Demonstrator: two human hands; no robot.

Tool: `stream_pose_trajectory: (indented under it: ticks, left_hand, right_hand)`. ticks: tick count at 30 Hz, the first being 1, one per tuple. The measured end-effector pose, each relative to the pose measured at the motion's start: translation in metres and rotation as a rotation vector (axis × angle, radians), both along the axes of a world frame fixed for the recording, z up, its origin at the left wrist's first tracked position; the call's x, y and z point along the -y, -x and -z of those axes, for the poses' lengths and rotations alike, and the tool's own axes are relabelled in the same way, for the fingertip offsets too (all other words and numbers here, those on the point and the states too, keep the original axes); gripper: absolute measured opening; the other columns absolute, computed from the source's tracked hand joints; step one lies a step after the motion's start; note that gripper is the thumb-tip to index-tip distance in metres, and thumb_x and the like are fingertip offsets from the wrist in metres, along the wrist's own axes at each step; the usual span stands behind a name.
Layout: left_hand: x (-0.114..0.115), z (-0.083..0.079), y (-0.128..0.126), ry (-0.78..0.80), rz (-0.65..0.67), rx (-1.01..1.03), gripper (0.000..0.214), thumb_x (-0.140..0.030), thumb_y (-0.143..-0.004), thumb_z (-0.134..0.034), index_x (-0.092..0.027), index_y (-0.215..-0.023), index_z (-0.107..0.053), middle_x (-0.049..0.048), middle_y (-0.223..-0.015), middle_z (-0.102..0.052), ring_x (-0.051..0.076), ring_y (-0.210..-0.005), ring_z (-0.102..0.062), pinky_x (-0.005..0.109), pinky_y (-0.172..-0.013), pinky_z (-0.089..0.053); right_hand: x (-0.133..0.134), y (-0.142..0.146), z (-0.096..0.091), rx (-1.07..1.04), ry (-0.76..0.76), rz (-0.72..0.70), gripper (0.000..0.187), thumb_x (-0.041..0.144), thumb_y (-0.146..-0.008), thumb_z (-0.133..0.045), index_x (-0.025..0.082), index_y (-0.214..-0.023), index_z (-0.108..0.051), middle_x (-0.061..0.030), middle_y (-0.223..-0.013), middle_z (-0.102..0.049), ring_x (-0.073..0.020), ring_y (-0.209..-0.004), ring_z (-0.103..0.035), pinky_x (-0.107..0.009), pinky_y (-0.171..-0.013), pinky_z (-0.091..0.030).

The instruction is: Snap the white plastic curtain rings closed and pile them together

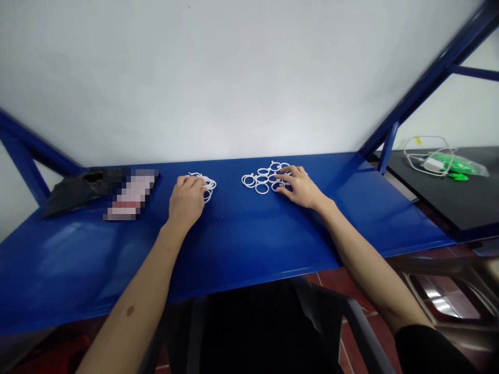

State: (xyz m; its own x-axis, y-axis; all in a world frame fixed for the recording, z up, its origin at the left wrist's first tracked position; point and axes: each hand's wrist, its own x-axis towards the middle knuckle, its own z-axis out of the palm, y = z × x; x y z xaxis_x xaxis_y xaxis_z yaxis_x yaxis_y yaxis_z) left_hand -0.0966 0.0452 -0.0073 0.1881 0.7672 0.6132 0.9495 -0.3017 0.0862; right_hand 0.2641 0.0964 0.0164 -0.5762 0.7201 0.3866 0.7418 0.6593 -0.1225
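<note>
Two groups of thin white plastic rings, some with small tabs, lie on the blue tabletop. My left hand (187, 200) is closed over the bunched white rings (211, 184) on the left, its fingers curled down onto them and partly hidden by the back of the hand. Several overlapping loops stick out past its fingers. To the right, my right hand (298, 186) reaches over a flatter spread of white rings (262, 187). Its fingers are apart, with the fingertips touching or just above the rings at that group's right side. The hand covers some of those rings.
On the left of the blue table (241, 244) lie a black bag or cloth (74, 195) and a flat pixelated item (132, 192). A white wall stands behind. At right, a black table (444, 202) carries a white cable (419, 169) and green items (454, 163).
</note>
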Motion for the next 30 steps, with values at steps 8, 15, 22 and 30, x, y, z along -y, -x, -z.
stream_pose_trajectory:
  ticks: [8,15,22,30]
  left_hand:
    - [0.01,-0.01,-0.017,0.011,0.003,0.024,0.029,-0.028,-0.097,-0.047,-0.016,-0.114,-0.067,0.0166,-0.118,-0.067,0.034,-0.113,-0.053,0.053,-0.095,-0.047]
    - [0.018,-0.017,-0.036,0.003,0.117,-0.009,0.022,-0.025,-0.097,-0.05,-0.02,-0.109,-0.068,0.0109,-0.108,-0.068,0.031,-0.109,-0.055,0.051,-0.098,-0.049]
    - [0.022,-0.019,-0.045,0.059,0.211,-0.017,0.022,-0.025,-0.098,-0.049,-0.019,-0.106,-0.069,0.0098,-0.103,-0.069,0.029,-0.107,-0.056,0.049,-0.099,-0.048]
    - [0.027,-0.023,-0.05,0.105,0.253,0.014,0.02,-0.025,-0.098,-0.051,-0.02,-0.103,-0.07,0.0077,-0.099,-0.071,0.028,-0.106,-0.056,0.047,-0.097,-0.049]
  right_hand:
    - [-0.001,0.001,0.002,0.018,0.039,-0.037,0.016,0.029,-0.091,-0.067,0.02,-0.103,-0.072,-0.0131,-0.129,-0.058,-0.0303,-0.113,-0.05,-0.052,-0.099,-0.048]
    - [0.002,0.009,-0.002,-0.008,0.006,-0.043,0.007,0.022,-0.092,-0.065,0.018,-0.089,-0.07,-0.0123,-0.113,-0.063,-0.0272,-0.102,-0.052,-0.045,-0.09,-0.05]
    - [0.013,0.007,-0.02,-0.007,0.038,0.066,0.01,0.021,-0.097,-0.056,0.019,-0.094,-0.065,-0.0085,-0.098,-0.066,-0.0221,-0.09,-0.058,-0.034,-0.074,-0.046]
    - [0.004,0.002,-0.003,0.103,0.087,0.005,0.016,0.023,-0.095,-0.055,0.021,-0.096,-0.071,-0.0097,-0.098,-0.065,-0.0239,-0.091,-0.058,-0.035,-0.068,-0.048]
